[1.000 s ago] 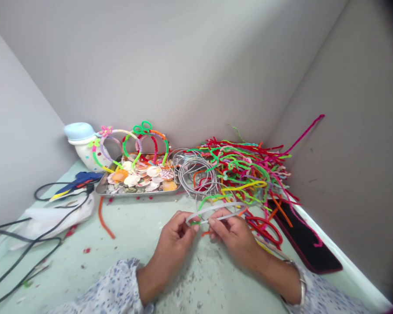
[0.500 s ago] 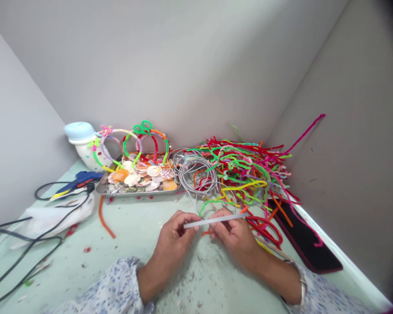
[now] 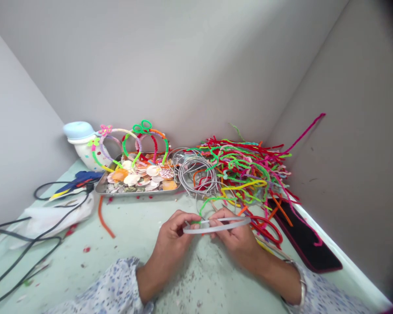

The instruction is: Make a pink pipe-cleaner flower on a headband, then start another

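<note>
My left hand [image 3: 176,234] and my right hand [image 3: 232,233] hold a pale grey-white headband [image 3: 199,230] between them, low over the middle of the table. Thumbs and fingers of both pinch the far side of the band, and its near side curves across in front of them. A bright green pipe cleaner [image 3: 212,199] runs down from the pile to my left fingertips. Whether it is wrapped on the band is too small to tell.
Behind stands a metal tray [image 3: 139,193] of seashells [image 3: 132,179] with decorated headbands [image 3: 168,150]. Coiled grey wire [image 3: 183,183] and piled pipe cleaners [image 3: 242,165] lie to its right. A glue gun [image 3: 81,178], black cable [image 3: 18,237], white bottle [image 3: 88,150] and dark phone-like slab [image 3: 309,244] flank them.
The headband has tilted, so its edge-on strip now shows as a narrow loop, with the near side lower. Both hands stay nearly in place.
</note>
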Demonstrator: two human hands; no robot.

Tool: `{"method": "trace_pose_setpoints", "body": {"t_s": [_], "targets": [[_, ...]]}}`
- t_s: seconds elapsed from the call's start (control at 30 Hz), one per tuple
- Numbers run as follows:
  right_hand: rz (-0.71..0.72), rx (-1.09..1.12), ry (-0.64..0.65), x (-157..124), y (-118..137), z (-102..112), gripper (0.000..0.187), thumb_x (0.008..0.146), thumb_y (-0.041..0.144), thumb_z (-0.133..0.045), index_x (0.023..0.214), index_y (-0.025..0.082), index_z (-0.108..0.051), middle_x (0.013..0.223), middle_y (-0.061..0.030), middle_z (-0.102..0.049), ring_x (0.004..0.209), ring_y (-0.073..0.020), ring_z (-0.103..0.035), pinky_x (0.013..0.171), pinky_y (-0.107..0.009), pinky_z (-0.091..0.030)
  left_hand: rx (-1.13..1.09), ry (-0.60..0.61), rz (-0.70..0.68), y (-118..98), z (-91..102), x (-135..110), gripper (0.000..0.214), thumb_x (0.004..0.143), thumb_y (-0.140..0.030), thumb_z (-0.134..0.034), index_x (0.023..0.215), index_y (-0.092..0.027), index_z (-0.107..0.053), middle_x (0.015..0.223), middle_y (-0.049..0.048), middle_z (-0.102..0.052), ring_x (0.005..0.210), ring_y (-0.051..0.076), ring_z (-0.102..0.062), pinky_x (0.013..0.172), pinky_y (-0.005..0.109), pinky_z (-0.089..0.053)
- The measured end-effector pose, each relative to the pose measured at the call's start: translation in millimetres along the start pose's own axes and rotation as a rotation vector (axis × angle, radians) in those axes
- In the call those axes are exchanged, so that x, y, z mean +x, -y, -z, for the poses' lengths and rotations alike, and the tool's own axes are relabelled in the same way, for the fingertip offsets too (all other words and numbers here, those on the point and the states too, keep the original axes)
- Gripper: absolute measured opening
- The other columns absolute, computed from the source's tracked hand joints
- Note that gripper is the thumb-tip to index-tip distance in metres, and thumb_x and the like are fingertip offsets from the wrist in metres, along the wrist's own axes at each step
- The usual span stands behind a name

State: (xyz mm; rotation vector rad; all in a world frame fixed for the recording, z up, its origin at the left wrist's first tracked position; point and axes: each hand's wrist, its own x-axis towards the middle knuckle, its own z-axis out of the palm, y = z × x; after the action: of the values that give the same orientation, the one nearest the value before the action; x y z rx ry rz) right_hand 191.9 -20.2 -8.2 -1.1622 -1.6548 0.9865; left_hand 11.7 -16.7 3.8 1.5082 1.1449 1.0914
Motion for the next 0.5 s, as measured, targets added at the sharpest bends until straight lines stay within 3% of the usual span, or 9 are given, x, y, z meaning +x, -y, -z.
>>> {"method": "trace_pose_setpoints", "body": {"t_s": [0.23, 0.5], "targets": [[0.021, -0.009, 0.004, 0.4, -1.2, 0.5, 0.014, 0.09, 0.03, -0.05, 0.084, 0.019, -0.057, 0.064, 0.001, -0.059, 0.057, -0.0139, -0.058, 0.054, -0.025, -0.046, 0.027, 0.004, 0.005, -0.1, 0.3, 0.5, 0.015, 0.079, -0.022, -0.062, 0.09, -0.019, -0.072, 0.08, 0.0032, -0.06, 0.071, 0.016, -0.055, 0.063, 0.024, -0.04], [0.02, -0.013, -0.03, -2.4, -4.4, -1.0, 0.014, 0.091, 0.031, -0.052, 0.085, 0.02, -0.057, 0.066, 0.0002, -0.06, 0.059, -0.0142, -0.058, 0.056, -0.025, -0.046, 0.012, 0.047, 0.034, 4.3, 0.3, -0.7, 0.018, 0.081, -0.033, -0.062, 0.09, -0.019, -0.071, 0.082, 0.0034, -0.06, 0.072, 0.015, -0.054, 0.065, 0.025, -0.042]]}}
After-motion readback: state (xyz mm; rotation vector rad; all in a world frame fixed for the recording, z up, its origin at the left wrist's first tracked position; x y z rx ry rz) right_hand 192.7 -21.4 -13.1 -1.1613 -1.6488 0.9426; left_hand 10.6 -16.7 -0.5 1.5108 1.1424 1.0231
